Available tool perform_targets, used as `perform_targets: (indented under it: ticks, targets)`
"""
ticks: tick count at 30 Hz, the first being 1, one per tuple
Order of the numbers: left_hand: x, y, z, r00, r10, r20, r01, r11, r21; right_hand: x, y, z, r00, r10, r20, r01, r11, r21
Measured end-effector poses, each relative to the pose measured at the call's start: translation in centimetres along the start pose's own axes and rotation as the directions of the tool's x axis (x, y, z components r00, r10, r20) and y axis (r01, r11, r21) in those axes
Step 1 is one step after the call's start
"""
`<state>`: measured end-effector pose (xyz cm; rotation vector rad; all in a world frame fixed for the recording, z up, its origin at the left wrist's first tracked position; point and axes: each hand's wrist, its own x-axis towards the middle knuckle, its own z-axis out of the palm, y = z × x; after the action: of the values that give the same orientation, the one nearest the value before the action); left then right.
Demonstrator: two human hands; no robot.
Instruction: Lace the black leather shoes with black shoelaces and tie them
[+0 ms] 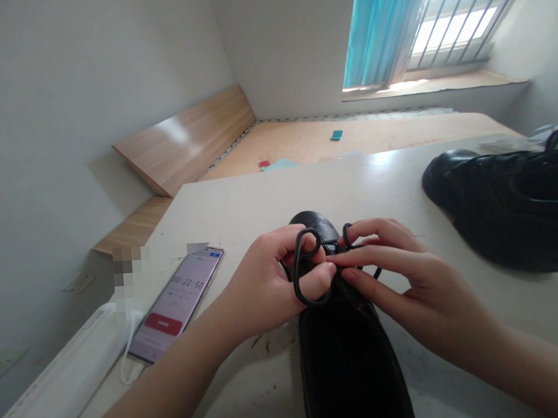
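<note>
A black shoe (355, 368) stands on the white table, its toe pointing away from me and its opening toward me. Both of my hands are at its laces. My left hand (287, 275) pinches a black shoelace (297, 264), which loops around its thumb and finger. From the right, my right hand (400, 264) has its thumb and fingertips closed on the lace near the knot area, with a small loop by its index finger. The fingertips of the two hands nearly meet, and they hide the middle of the lacing.
Another black shoe (510, 207) lies on the white table (241, 205) at the right. A phone (178, 303) showing a timer is at the left, beside a white object (67, 379) with a strap. Beyond the table is a wooden surface (303, 135) with small items.
</note>
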<state>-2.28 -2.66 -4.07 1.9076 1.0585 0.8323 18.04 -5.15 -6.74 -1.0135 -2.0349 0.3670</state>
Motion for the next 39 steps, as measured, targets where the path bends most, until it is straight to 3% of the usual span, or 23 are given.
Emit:
perform_targets:
  ticks: [3,5,13,17,23,30,39]
  targets:
    - [-0.09,0.05,0.01,1.0,0.0,-0.003,0.0,1.0,0.004,0.03,-0.28,-0.18,0.992,-0.107,-0.068,0.1,0.99,-0.097]
    - [-0.11,0.04,0.01,1.0,0.007,-0.016,-0.007,1.0,0.002,0.12,-0.45,-0.33,0.987,-0.153,-0.054,0.143,0.977,-0.156]
    - [0.04,-0.16,0.17,0.994,0.097,-0.048,-0.095,0.995,0.032,0.47,-0.07,-0.63,0.98,-0.197,-0.005,0.189,0.95,-0.248]
    - [0.09,-0.33,0.23,0.989,0.142,-0.046,-0.139,0.989,0.052,0.35,0.16,-0.39,0.988,-0.151,0.025,0.153,0.972,-0.18]
    - [0.04,-0.44,0.15,0.986,0.16,-0.042,-0.16,0.987,0.003,0.27,-0.25,-0.21,0.996,0.01,0.087,-0.015,0.998,0.054]
    - [-0.03,-0.5,0.25,0.995,0.095,-0.04,-0.097,0.994,-0.052,0.13,-0.64,-0.4,0.997,-0.019,0.079,0.003,0.981,0.195]
    - [-0.36,-0.57,0.27,1.0,-0.02,-0.023,0.017,0.992,-0.123,0.01,-0.32,-0.06,0.998,0.039,0.047,-0.041,0.998,0.046]
